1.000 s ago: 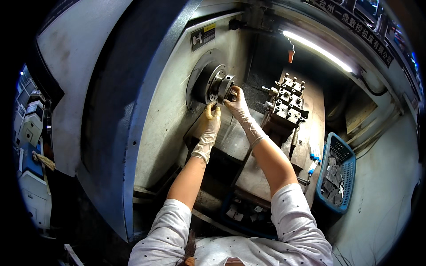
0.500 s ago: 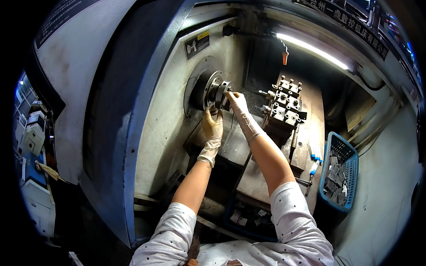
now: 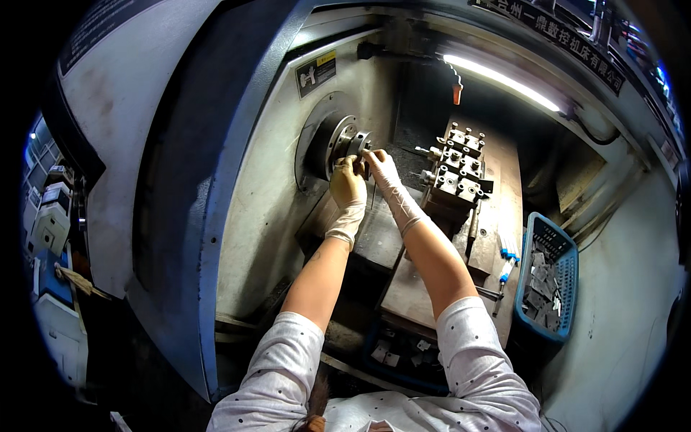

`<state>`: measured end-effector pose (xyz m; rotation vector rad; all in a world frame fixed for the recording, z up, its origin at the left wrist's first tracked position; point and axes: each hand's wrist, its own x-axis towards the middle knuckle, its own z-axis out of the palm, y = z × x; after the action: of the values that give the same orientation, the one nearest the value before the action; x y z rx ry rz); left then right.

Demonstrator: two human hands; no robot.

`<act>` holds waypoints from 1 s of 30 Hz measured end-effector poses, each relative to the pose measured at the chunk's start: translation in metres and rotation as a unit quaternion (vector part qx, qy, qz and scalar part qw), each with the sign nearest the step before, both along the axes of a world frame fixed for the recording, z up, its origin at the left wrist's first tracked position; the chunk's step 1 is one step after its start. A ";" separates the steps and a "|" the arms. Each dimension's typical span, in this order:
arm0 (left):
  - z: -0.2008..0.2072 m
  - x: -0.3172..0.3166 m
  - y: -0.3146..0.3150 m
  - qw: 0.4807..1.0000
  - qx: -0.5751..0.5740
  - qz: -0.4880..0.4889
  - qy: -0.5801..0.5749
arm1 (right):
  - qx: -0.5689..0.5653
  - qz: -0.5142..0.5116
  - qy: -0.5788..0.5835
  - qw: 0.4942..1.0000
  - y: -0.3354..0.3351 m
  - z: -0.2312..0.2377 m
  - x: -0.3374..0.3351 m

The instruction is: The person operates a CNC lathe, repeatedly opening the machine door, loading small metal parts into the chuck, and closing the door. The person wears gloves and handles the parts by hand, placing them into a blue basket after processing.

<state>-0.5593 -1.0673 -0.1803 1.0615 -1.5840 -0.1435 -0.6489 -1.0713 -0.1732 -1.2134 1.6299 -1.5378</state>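
Both my hands wear thin pale gloves and meet at the lathe's spindle chuck [image 3: 335,139] on the machine's left inner wall. My left hand [image 3: 348,184] is at the chuck's lower front edge, its fingers curled up against it. At the right side of the chuck's front end, my right hand [image 3: 380,167] has its fingertips pinched together. Whatever lies between the fingers of either hand is too small or hidden to make out. To the right of my hands stands a tool block [image 3: 461,167] with several bolts and cutting tools.
A blue plastic basket [image 3: 570,284] of flat metal pieces stands at the right. Blue-tipped tools [image 3: 509,253] lie on the machine bed [image 3: 412,288]. Below, another dark container holds metal pieces [image 3: 389,353]. An orange-tipped nozzle [image 3: 457,93] hangs near the lamp [image 3: 500,83].
My left hand has moved up and slightly right, closer to my right hand at the chuck's front. My right hand stays at almost the same spot. The view has shifted slightly.
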 end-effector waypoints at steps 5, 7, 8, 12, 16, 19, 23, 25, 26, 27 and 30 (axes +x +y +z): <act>-0.003 0.008 0.005 0.994 0.024 -0.084 0.066 | -0.040 -0.216 0.169 0.961 0.023 -0.004 0.036; -0.004 0.004 0.009 0.993 0.015 -0.073 0.090 | -0.058 -0.234 0.150 0.959 0.027 -0.013 0.048; -0.003 0.004 0.009 0.995 -0.014 -0.069 0.075 | -0.031 -0.195 0.065 0.978 0.032 -0.013 0.045; -0.002 0.008 0.006 0.998 -0.031 -0.062 0.008 | 0.069 -0.055 -0.229 0.969 0.050 -0.021 0.037; 0.010 0.014 0.002 0.995 -0.064 -0.063 -0.046 | 0.030 -0.056 -0.274 0.960 0.060 -0.026 0.032; 0.004 0.024 0.025 0.983 0.071 -0.159 0.058 | -0.009 -0.084 -0.325 0.942 0.080 -0.012 0.040; -0.013 0.037 0.125 0.878 0.237 -0.331 0.252 | -0.153 0.050 -0.271 0.949 0.145 0.001 0.033; -0.027 0.050 0.164 0.803 0.319 -0.370 0.340 | -0.156 0.069 -0.071 0.983 0.195 -0.002 0.032; -0.037 0.052 0.182 0.766 0.366 -0.380 0.367 | -0.113 0.080 0.080 0.987 0.223 0.000 0.026; -0.042 0.056 0.191 0.741 0.421 -0.404 0.331 | -0.056 0.105 0.072 0.990 0.239 -0.007 0.017; -0.041 0.044 0.228 0.723 0.464 -0.465 0.212 | 0.097 0.135 -0.027 0.986 0.306 -0.012 0.002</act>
<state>-0.5154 -0.8389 -0.2209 0.7025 -1.4435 -1.8977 -0.6473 -0.7650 -0.1854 -1.2177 1.4743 -1.2055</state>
